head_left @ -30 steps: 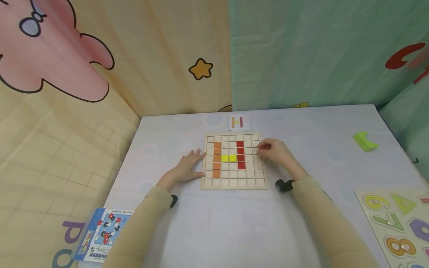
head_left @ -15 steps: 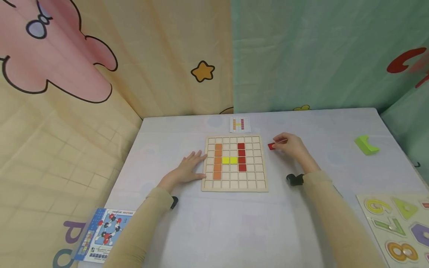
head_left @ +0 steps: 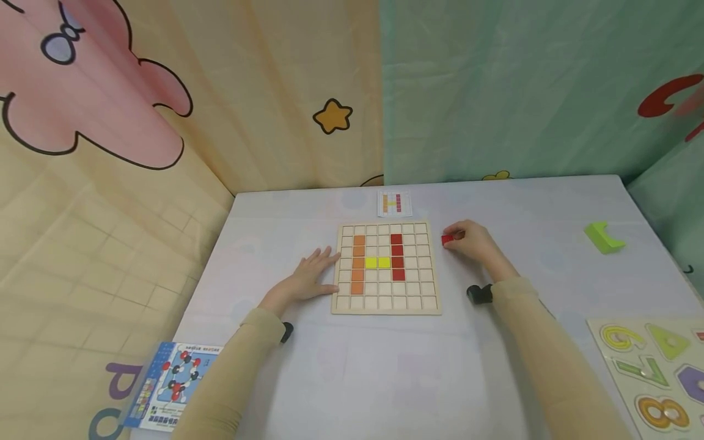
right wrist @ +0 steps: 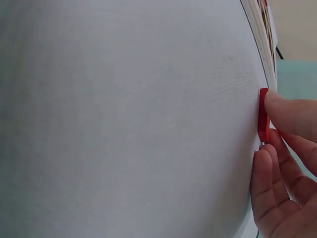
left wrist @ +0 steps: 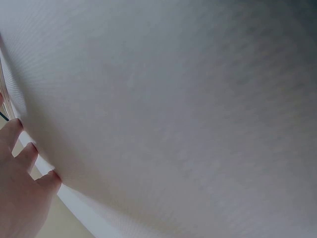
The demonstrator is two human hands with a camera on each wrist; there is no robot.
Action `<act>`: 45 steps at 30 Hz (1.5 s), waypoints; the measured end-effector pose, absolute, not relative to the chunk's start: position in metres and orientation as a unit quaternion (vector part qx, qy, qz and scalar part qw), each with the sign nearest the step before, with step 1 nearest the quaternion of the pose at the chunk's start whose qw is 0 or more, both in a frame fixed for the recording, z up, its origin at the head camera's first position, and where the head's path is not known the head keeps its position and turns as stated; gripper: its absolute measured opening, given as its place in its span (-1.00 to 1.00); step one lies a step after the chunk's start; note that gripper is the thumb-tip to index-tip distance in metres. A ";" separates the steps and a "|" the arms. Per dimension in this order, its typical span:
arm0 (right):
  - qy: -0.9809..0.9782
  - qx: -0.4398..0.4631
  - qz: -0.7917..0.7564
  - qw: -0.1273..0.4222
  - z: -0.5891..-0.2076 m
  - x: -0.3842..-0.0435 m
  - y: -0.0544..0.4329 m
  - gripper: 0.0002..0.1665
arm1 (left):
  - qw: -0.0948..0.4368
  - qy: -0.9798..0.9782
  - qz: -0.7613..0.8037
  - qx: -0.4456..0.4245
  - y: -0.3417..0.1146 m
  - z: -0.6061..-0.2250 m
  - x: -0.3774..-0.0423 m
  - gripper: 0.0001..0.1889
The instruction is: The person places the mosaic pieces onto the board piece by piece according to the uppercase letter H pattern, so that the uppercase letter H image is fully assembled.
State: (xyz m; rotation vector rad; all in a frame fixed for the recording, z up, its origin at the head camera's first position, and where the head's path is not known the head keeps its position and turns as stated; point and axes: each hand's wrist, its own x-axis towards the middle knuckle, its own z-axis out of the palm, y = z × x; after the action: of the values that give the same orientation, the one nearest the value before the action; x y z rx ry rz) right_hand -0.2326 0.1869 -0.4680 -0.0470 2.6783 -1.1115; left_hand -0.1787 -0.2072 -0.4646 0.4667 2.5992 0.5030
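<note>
A wooden grid board [head_left: 386,303] lies on the table, with orange tiles [head_left: 358,263] in a column at the left, two yellow tiles [head_left: 377,263] in the middle and red tiles [head_left: 397,257] in a column at the right. Spread flat beside the board, my left hand [head_left: 302,280] touches its left edge with thumb and fingertips; the left wrist view shows its fingers [left wrist: 28,156] against the tabletop. My right hand [head_left: 474,241] pinches a loose red tile [right wrist: 263,114] just right of the board, between thumb and fingers, low at the table surface.
A small pattern card [head_left: 394,204] lies behind the board. Farther right is a light green block [head_left: 604,238]. A puzzle board with numbers and shapes [head_left: 630,392] fills the front right corner, and a blue boxed set [head_left: 181,380] lies front left, partly behind the left sleeve.
From the board's right edge, my right hand has moved right to the loose red tile, then drawn slightly back left with its fingers closed on it. My left hand stays put.
</note>
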 end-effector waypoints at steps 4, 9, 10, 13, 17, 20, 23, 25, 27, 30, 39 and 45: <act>0.924 -0.025 -0.365 0.114 -0.468 -0.231 0.187 -0.60 | 0.220 0.942 0.183 0.173 -0.208 -0.465 -0.179 -0.09; 0.924 -0.016 -0.363 0.116 -0.469 -0.229 0.186 -0.60 | 0.218 0.942 0.185 0.175 -0.208 -0.467 -0.180 -0.09; 0.924 -0.012 -0.364 0.117 -0.469 -0.229 0.185 -0.60 | 0.219 0.942 0.185 0.174 -0.208 -0.468 -0.180 -0.09; 0.923 -0.005 -0.366 0.121 -0.469 -0.226 0.184 -0.64 | 0.220 0.941 0.188 0.174 -0.207 -0.468 -0.179 -0.09; 0.919 0.004 -0.373 0.126 -0.469 -0.223 0.184 -0.66 | 0.221 0.941 0.189 0.175 -0.207 -0.465 -0.179 -0.10; 0.914 0.005 -0.386 0.128 -0.467 -0.219 0.184 -0.63 | 0.221 0.941 0.189 0.174 -0.207 -0.464 -0.179 -0.10; 0.902 0.001 -0.410 0.135 -0.462 -0.212 0.180 -0.60 | 0.221 0.941 0.187 0.174 -0.207 -0.465 -0.180 -0.10; 0.890 -0.002 -0.431 0.146 -0.459 -0.207 0.175 -0.57 | 0.221 0.941 0.187 0.174 -0.208 -0.466 -0.179 -0.10; 0.879 -0.009 -0.451 0.157 -0.457 -0.202 0.169 -0.54 | 0.222 0.941 0.185 0.174 -0.208 -0.466 -0.179 -0.10; 0.870 -0.024 -0.463 0.169 -0.456 -0.194 0.158 -0.52 | 0.221 0.941 0.187 0.173 -0.208 -0.465 -0.179 -0.10; 0.874 -0.079 -0.444 0.182 -0.462 -0.172 0.122 -0.70 | 0.220 0.943 0.182 0.172 -0.208 -0.465 -0.181 -0.09; 0.885 -0.116 -0.418 0.170 -0.465 -0.163 0.107 -0.86 | 0.221 0.943 0.182 0.172 -0.207 -0.467 -0.181 -0.09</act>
State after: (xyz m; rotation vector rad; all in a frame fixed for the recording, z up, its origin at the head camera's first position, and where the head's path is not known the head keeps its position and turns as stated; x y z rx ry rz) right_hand -0.1629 0.1069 -0.4654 -0.3282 2.5140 -1.1864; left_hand -0.1813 -0.2073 -0.4674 0.4757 2.6063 0.5037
